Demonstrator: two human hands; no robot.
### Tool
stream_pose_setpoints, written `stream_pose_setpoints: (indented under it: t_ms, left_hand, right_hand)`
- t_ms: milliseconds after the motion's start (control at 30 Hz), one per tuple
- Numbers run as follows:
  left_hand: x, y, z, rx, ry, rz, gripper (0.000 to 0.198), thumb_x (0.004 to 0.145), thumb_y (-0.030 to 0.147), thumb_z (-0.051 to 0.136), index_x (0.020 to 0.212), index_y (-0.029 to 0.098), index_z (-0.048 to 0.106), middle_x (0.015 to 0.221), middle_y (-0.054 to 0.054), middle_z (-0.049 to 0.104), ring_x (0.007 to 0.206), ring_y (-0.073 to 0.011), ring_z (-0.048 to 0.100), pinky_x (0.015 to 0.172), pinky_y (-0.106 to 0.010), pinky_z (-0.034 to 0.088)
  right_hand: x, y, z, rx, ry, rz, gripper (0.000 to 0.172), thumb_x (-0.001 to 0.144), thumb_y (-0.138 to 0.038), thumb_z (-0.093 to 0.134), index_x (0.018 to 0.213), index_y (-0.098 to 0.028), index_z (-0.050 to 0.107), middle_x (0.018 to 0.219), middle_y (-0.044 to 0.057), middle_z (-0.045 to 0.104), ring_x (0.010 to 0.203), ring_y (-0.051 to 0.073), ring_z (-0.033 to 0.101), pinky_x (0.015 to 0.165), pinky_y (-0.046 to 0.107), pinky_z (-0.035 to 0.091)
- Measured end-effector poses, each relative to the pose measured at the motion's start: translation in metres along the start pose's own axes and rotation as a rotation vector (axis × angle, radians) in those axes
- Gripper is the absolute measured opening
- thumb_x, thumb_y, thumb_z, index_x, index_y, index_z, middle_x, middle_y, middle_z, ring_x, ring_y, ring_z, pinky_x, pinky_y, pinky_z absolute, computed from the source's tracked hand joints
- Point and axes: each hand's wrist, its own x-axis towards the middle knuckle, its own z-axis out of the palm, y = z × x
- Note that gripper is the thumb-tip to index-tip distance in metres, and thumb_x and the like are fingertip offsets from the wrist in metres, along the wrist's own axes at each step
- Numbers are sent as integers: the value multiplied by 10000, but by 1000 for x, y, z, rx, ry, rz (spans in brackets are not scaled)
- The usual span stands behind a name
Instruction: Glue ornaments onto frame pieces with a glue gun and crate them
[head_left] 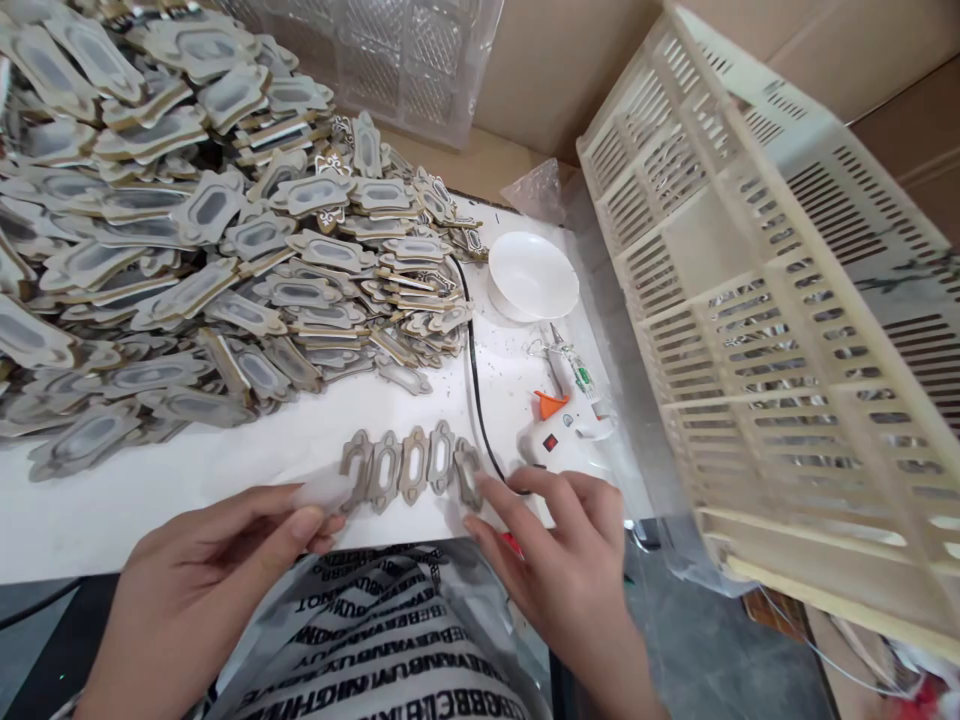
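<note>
My left hand [247, 555] pinches a translucent whitish oval piece [324, 493] between thumb and fingers near the table's front edge; whether it is one piece or a small stack I cannot tell. In front of me several small grey-brown frames with open oval centres stand in a row, among them a middle frame [414, 466]. My right hand [551, 545] has its thumb and index finger at the rightmost frame [468, 474], which sits slightly tilted on the table. Its other fingers are bent.
A large heap of similar frames with grey centres [206, 210] covers the left and back. A white bowl [534, 275], a glue gun [574, 430] and a black cable [474, 370] lie to the right. Beyond stands a cream slatted crate [705, 250]. Clear plastic trays [405, 60] are behind.
</note>
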Motion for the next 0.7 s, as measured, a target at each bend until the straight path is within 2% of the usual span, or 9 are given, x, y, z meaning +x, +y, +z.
stream_pose_setpoints:
  t_ms: [100,200,267,333,400,467,600,700]
  left_hand:
    - [2,-5,-1,5,-100,48,132,715,422,766,714,293,795,641,37,763,522,-149,699,535,-172,583]
    - [1,-5,1,-8,-95,15,140,725,423,746,676,297,783,637,30,762,541,-155,708,551,-183,591]
    - [-1,-2,4,-35,-75,-24,150,726,429,745,664,296,776,633,30,760,553,-151,707,585,-185,598]
    - [-3,2,6,-65,-121,-39,176,713,455,765,674,285,783,625,17,757,550,-155,701,607,-198,607]
    - [-2,5,7,-78,-224,-20,196,716,468,776,690,274,795,623,0,756,558,-164,705,597,-204,606]
    - [0,7,7,-83,-313,24,180,737,448,767,700,275,804,628,-8,758,565,-168,709,572,-200,597]
    - [2,9,4,-86,-367,82,131,767,388,734,746,294,823,653,2,766,573,-158,708,578,-197,596]
    - [2,10,4,-90,-362,79,135,772,374,723,731,287,819,646,5,760,577,-152,704,576,-190,590]
  right_hand:
    - [-5,2,9,-58,-96,-18,295,1054,-386,538,1224,-205,698,1103,103,713,948,277,496,816,412,364]
    - [-8,5,17,-101,-138,-24,285,1012,-384,626,1227,-216,707,1125,97,717,973,281,503,812,413,373]
    - [-9,5,18,-106,-106,-12,259,996,-370,656,1197,-221,720,1092,90,726,956,277,515,803,411,384]
    - [-6,0,17,-61,-21,18,226,997,-329,657,1180,-217,726,1053,90,735,919,265,528,793,404,407]
    - [1,-8,16,95,71,73,189,1002,-255,642,1170,-220,720,1009,79,740,890,242,556,785,384,449]
    - [12,-19,15,367,109,126,166,1000,-196,636,1146,-232,705,969,48,751,866,205,604,772,351,494]
    - [34,-39,21,825,82,197,35,953,-238,729,953,-228,695,851,-13,768,768,148,671,712,295,525]
    - [42,-44,27,972,7,295,151,933,-265,751,803,-224,688,740,-37,744,671,125,662,649,265,511]
